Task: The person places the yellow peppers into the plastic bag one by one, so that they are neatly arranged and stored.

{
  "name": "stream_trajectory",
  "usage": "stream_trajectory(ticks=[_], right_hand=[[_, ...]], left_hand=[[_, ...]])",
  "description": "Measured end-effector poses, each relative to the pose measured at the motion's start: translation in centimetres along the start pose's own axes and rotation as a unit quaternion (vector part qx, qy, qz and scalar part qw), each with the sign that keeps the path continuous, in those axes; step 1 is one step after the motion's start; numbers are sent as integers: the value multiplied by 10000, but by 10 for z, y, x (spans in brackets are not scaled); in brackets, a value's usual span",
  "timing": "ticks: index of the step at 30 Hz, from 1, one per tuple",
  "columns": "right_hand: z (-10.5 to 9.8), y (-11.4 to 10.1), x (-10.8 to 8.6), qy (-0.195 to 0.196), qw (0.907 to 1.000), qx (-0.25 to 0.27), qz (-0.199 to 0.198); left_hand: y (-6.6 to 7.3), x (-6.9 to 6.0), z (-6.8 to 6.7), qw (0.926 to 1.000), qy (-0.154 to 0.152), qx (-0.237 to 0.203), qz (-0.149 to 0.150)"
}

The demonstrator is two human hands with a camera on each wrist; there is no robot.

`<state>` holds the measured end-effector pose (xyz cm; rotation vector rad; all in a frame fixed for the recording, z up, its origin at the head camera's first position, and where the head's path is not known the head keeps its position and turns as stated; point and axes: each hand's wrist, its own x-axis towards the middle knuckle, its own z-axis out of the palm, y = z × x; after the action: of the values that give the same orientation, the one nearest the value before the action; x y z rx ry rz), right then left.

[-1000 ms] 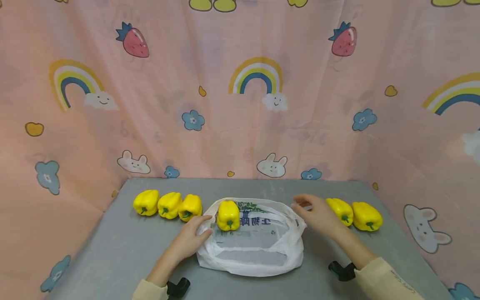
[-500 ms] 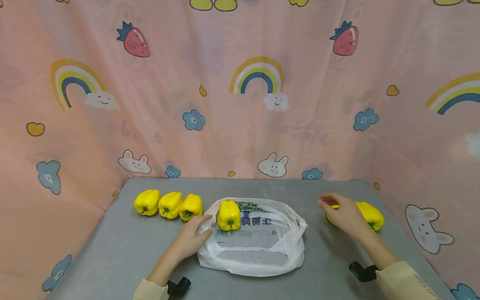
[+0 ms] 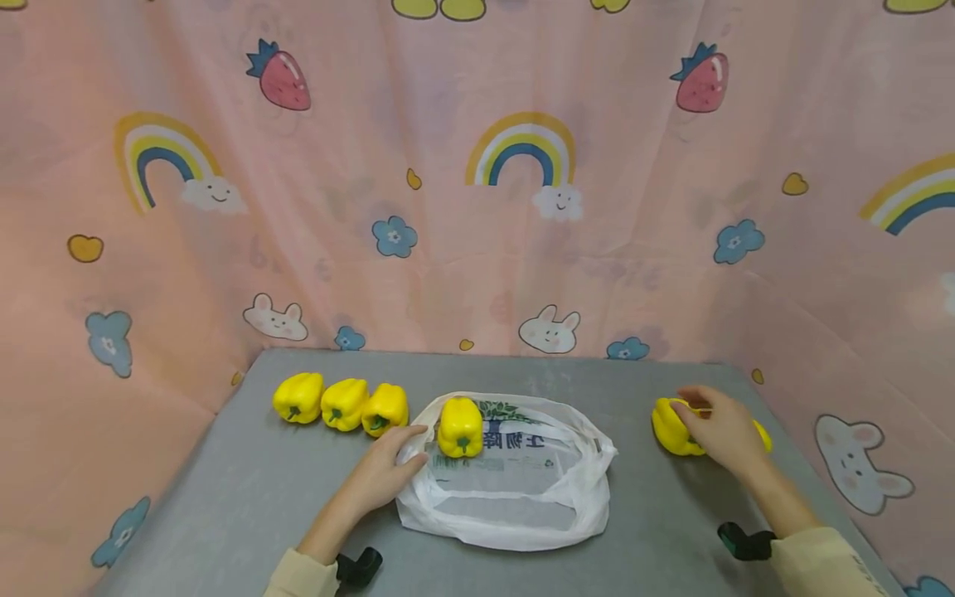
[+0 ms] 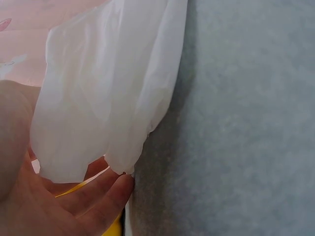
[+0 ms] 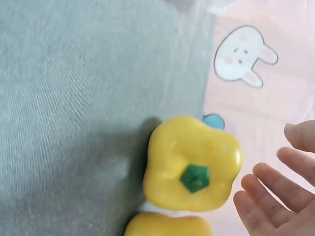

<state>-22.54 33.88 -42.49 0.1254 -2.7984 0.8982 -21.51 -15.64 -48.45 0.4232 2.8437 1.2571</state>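
A white plastic bag (image 3: 522,526) with green and blue print lies spread open mid-table in the head view. One yellow bell pepper (image 3: 459,428) sits inside its left part. My left hand (image 3: 376,474) rests at the bag's left rim, fingers extended and thumb apart; white plastic (image 4: 98,98) hangs between them in the left wrist view. My right hand (image 3: 725,433) hovers over two yellow peppers on the right. Beneath it shows the nearer pepper (image 3: 673,429), partly covered. In the right wrist view, my fingers (image 5: 275,194) are spread beside that pepper (image 5: 192,147), apart from it.
Three more yellow bell peppers (image 3: 343,406) stand in a row left of the bag. The grey table (image 3: 224,497) meets a pink printed curtain (image 3: 418,290) behind and at both sides. Dark camera mounts (image 3: 358,568) sit at my wrists.
My right hand has moved rightward from the bag's right rim to above the right-hand peppers. The left hand stays at the bag's rim, and the head view has shifted slightly.
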Motion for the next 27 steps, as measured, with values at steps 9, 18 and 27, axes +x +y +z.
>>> stream_trajectory(ticks=[9,18,27], right_hand=[[0,17,1,-111,9998,-163,65],[4,23,4,-310,9982,-505,39],[7,20,9,-611,9967,-498,176]], left_hand=[[-1,2,1,9999,-74,19,-95],[-1,3,2,9998,-102,32,-161],[-2,3,2,9998,-85,6,-159]])
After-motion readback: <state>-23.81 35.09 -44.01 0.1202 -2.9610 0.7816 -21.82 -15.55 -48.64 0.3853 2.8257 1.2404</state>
